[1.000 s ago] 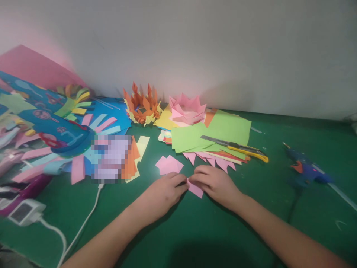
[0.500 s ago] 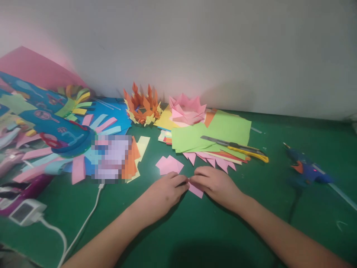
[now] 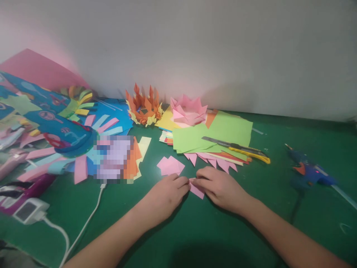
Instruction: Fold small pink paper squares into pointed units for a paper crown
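A small pink paper piece (image 3: 196,190) lies on the green mat (image 3: 195,230), pinched between both my hands. My left hand (image 3: 166,195) has its fingers closed on the piece's left end. My right hand (image 3: 220,188) covers its right part, fingers pressed down on it. Just beyond my left hand lie folded pink pieces (image 3: 170,165). A row of pink paper points (image 3: 212,160) sticks out from under the green sheets (image 3: 214,134).
A yellow utility knife (image 3: 240,149) lies on the green sheets. A blue glue gun (image 3: 308,171) rests at the right. An orange paper crown (image 3: 143,106) and a pink one (image 3: 189,109) stand by the wall. Coloured paper crafts (image 3: 55,130) and a white cable (image 3: 83,227) fill the left.
Both hands stay on the pink piece with only slight finger movement. The view has shifted a little.
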### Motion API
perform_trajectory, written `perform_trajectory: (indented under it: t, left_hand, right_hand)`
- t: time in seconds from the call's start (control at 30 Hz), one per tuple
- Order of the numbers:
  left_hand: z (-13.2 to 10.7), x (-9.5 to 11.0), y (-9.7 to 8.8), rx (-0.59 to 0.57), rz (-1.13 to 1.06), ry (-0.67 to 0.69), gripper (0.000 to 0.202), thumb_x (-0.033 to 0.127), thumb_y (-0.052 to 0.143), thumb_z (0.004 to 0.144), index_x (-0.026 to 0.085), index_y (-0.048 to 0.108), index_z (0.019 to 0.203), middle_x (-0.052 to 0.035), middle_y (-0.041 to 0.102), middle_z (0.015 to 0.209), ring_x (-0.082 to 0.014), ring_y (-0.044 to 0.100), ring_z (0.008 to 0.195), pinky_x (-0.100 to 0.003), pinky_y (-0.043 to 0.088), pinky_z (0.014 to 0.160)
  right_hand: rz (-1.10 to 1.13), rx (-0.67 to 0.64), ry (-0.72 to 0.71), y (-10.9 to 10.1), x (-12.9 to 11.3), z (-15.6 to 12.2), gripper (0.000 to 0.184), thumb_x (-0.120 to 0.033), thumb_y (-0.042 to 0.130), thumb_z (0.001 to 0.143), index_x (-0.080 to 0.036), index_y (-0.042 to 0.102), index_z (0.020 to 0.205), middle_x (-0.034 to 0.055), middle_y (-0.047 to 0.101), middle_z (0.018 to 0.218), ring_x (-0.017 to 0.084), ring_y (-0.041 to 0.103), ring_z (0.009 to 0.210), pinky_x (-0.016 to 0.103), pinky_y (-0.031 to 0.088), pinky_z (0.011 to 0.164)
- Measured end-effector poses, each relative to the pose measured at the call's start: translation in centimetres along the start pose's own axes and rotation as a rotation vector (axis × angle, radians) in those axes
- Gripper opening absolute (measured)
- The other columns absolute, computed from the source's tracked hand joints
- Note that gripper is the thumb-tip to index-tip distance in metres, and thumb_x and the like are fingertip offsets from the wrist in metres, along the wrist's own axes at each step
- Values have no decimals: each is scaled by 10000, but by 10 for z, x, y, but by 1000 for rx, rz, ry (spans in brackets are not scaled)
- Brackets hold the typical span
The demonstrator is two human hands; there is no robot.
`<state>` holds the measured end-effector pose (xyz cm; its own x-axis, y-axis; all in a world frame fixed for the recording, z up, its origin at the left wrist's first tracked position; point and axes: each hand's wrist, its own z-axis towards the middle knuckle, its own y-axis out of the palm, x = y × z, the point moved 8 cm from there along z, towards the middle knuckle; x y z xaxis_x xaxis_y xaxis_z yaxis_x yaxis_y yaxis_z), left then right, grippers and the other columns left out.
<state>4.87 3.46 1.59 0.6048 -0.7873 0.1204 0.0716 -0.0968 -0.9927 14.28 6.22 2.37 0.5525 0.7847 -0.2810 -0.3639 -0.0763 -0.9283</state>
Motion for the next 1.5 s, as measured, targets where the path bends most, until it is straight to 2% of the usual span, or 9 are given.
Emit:
perform_trajectory:
  t: [0.2,0.43,0.53,0.63,0.83,1.13,1.27,1.5]
  left_hand:
    - [1,-1,-1,18,-1,-4,231,128,396,913,163,511,1110,-82,565,1066,-181,538,862,-327,447,788]
    - [0,-3,-3,27,-35,-25,223,139,384,921,176,522,1092,-75,563,1048,-183,535,862,-332,448,783]
    - [0,-3,-3,35,-54,-16,223,135,376,923,171,524,1086,-79,554,1048,-183,533,869,-330,451,784]
    - [0,-3,-4,49,-64,-6,223,131,369,925,163,525,1081,-85,545,1040,-181,530,864,-328,453,780]
    - [0,0,-2,60,-70,20,236,120,360,924,155,527,1086,-87,541,1023,-177,526,837,-327,460,771]
    - [1,-5,-8,80,-163,-31,260,154,332,944,171,543,1095,-81,552,997,-180,539,872,-323,474,765]
    - [1,-5,-10,86,-168,-25,274,152,319,946,169,555,1084,-82,559,976,-176,541,855,-324,475,761]
    - [0,-6,-10,90,-185,-48,279,150,322,945,173,559,1091,-79,560,1001,-177,539,875,-323,475,768]
  right_hand:
    - [-3,52,2,-2,-2,-1,310,-151,360,918,-155,667,961,94,616,835,183,521,743,294,436,629]
    - [35,177,81,-14,7,-3,322,-82,366,857,-154,677,818,88,624,778,190,548,740,315,454,654]
    - [107,221,161,-14,12,-4,285,-90,405,843,-150,659,959,95,636,880,199,563,820,332,466,721]
    - [133,168,203,-7,10,-1,217,-156,457,861,-168,649,963,84,626,873,205,555,817,350,457,722]
    - [209,81,292,2,10,5,96,-219,514,866,-182,601,850,54,597,827,195,533,792,332,426,691]
    - [276,44,404,7,13,5,87,-163,537,830,-194,574,758,22,567,749,171,527,725,283,392,610]
    - [275,53,375,7,12,4,106,-176,524,853,-198,599,782,22,584,749,170,538,731,283,402,618]
    - [214,68,186,6,5,3,168,-178,473,901,-185,630,841,46,593,798,170,533,767,296,420,674]
